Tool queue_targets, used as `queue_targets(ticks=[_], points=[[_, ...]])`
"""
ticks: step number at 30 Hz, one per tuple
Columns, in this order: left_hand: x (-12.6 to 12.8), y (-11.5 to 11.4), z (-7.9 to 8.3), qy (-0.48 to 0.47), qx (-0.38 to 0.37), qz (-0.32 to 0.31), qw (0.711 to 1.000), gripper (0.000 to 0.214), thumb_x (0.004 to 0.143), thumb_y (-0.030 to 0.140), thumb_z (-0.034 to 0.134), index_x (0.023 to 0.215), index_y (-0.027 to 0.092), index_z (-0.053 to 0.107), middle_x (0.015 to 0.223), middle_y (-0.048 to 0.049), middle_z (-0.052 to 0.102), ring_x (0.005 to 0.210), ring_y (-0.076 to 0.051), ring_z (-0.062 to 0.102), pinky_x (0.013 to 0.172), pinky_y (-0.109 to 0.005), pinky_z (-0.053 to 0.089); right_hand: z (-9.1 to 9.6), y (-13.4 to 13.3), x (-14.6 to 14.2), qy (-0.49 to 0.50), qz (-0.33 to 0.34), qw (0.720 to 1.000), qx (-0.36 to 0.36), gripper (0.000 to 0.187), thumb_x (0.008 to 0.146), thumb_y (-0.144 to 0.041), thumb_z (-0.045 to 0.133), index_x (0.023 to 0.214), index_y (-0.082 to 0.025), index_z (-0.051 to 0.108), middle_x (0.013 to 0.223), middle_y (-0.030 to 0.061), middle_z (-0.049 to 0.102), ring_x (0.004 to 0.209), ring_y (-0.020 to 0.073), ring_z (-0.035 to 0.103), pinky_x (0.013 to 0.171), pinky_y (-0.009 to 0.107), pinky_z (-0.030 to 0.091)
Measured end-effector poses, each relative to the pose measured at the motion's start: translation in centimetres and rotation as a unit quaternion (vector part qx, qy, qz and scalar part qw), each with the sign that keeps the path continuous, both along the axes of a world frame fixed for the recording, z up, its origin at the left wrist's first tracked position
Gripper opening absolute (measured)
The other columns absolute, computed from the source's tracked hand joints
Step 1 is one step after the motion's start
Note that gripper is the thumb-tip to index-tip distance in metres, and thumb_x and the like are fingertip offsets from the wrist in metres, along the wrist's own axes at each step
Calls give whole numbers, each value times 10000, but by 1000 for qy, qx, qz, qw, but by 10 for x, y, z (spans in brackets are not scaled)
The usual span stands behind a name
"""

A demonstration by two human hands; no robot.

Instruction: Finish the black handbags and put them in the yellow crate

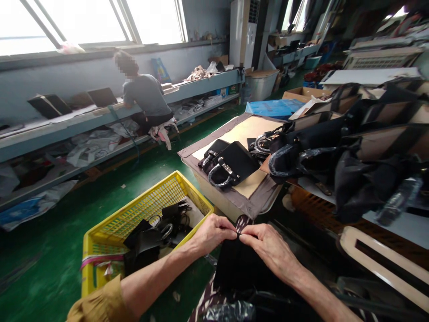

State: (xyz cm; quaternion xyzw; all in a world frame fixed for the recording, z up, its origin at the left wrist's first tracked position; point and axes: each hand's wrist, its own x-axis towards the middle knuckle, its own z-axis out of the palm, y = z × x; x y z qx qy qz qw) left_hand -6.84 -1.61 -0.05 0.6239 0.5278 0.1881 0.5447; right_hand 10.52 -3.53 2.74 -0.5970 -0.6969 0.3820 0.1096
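Observation:
A black bag (246,270) lies across my lap, over patterned cloth. Both hands meet at its far edge. My left hand (214,233) pinches that edge between thumb and fingers. Right beside it, my right hand (264,243) pinches the same edge, the fingertips almost touching. Clear plastic wrap (231,311) shows at the near end of the bag, perhaps round a handle. What sits between my fingertips is too small to make out beyond the black edge.
Left of me stands a yellow basket (134,209) holding black bags. Ahead, finished-looking black handbags (236,163) rest on a cloth-edged board (197,150). More bags (315,134) are heaped at right, near a pale slotted frame (375,257). A person (145,96) sits at the window bench (100,118).

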Motion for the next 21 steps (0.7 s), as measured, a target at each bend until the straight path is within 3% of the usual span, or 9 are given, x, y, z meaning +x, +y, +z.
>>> queue_targets(ticks=[5,9,12,15,21], points=[[4,-2,1,-4,47,17,999,158,656,209,573,699,100,679,587,21,522,591,-97,442,572,-195,331,1,2,-4,-39,-17,999,24,303,762,-335,452,583,-208,660,581,11,638,570,129,521,507,230,239],[5,0,6,12,50,-76,996,245,723,327,568,819,130,676,643,29,528,592,-89,417,538,-184,305,3,-1,-5,-37,-14,999,25,300,775,-336,455,608,-216,674,608,21,664,596,135,561,514,228,256],[7,3,12,31,60,-112,991,273,742,376,561,768,130,675,643,29,509,601,-88,418,543,-182,302,5,-2,2,-38,6,999,24,292,782,-333,461,608,-217,666,599,8,655,577,125,552,525,227,267],[9,5,15,64,90,-97,989,242,759,306,525,663,116,640,636,24,501,613,-90,431,569,-183,316,5,0,24,-64,19,998,12,264,762,-298,491,558,-203,631,557,-7,618,577,123,536,537,228,270],[8,7,14,77,104,-105,986,234,778,279,480,695,116,626,662,15,531,636,-96,454,589,-179,336,1,-12,81,-72,-15,997,-37,304,799,-323,429,570,-194,582,584,-17,592,625,142,541,550,230,295]])
